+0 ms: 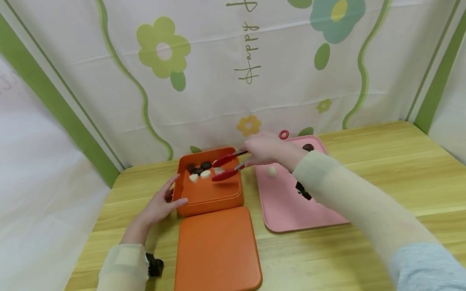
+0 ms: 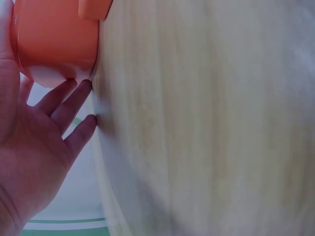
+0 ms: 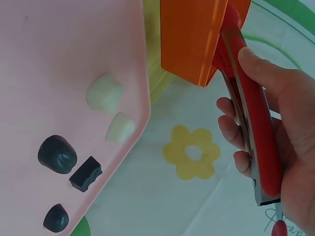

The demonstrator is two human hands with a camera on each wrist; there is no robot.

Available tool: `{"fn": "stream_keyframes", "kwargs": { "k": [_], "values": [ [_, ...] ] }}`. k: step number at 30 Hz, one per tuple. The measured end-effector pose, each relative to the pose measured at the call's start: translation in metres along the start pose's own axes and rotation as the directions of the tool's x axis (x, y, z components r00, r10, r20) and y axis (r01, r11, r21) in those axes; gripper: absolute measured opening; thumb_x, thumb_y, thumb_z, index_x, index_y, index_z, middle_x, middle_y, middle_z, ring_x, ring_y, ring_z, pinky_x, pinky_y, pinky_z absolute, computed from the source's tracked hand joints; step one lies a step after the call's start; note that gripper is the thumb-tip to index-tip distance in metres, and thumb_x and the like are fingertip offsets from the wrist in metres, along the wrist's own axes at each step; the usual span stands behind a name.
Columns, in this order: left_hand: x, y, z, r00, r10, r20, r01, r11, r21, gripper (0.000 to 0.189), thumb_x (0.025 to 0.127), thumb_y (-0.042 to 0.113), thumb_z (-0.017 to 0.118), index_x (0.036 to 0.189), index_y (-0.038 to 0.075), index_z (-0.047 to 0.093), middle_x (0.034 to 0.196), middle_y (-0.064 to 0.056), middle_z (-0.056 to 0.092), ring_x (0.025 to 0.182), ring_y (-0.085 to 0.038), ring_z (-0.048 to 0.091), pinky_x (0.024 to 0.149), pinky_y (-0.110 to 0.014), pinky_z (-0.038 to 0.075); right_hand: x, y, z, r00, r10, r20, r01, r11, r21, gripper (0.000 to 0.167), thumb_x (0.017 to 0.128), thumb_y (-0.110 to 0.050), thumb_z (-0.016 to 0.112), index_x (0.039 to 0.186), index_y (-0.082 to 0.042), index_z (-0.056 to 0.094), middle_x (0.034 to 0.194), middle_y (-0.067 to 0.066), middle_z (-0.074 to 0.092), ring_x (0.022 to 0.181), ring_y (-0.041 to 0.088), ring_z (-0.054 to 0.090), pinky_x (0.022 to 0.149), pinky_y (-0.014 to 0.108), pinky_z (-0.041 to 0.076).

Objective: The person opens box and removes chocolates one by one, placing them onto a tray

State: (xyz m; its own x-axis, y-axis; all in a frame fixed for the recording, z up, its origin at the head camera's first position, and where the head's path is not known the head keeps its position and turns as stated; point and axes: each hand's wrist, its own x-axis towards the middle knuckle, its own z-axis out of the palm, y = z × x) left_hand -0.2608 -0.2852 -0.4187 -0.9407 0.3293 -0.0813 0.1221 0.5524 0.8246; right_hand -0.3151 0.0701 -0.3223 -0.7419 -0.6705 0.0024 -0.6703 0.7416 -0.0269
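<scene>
My right hand (image 1: 266, 148) grips red-and-metal tongs (image 3: 261, 132), whose red tips (image 1: 224, 175) reach over the right part of an open orange box (image 1: 210, 206). A pale piece (image 1: 218, 171) shows between the tips; whether they pinch it I cannot tell. Inside the box lie several dark pieces (image 1: 198, 171) and white pieces (image 1: 205, 174) that look like chocolates. My left hand (image 1: 159, 207) rests against the box's left side with spread fingers, its thumb near the front corner. In the left wrist view, its fingertips (image 2: 84, 87) are at the box's lower edge.
An orange lid (image 1: 214, 256) lies flat in front of the box. To the right is a pink tray (image 1: 283, 210), partly behind my right arm, holding white pieces (image 3: 104, 93) and dark pieces (image 3: 57, 154). A printed curtain (image 1: 213, 59) stands behind the wooden table (image 1: 302, 269).
</scene>
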Motion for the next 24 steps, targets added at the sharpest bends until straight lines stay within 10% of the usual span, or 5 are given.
{"fn": "stream_keyframes", "kwargs": {
  "k": [24],
  "values": [
    [-0.003, 0.008, -0.0013, 1.0, -0.013, 0.012, 0.013, 1.0, -0.015, 0.085, 0.094, 0.022, 0.067, 0.158, 0.012, 0.011, 0.147, -0.034, 0.032, 0.132, -0.046, 0.037, 0.105, -0.058, 0.031, 0.0075, -0.0052, 0.0047, 0.999, 0.017, 0.031, -0.016, 1.0, -0.018, 0.028, 0.086, -0.038, 0.074, 0.1, -0.014, 0.071, 0.085, -0.003, 0.064, 0.075, 0.019, 0.054, 0.068, 0.033, 0.045]
  ]
}}
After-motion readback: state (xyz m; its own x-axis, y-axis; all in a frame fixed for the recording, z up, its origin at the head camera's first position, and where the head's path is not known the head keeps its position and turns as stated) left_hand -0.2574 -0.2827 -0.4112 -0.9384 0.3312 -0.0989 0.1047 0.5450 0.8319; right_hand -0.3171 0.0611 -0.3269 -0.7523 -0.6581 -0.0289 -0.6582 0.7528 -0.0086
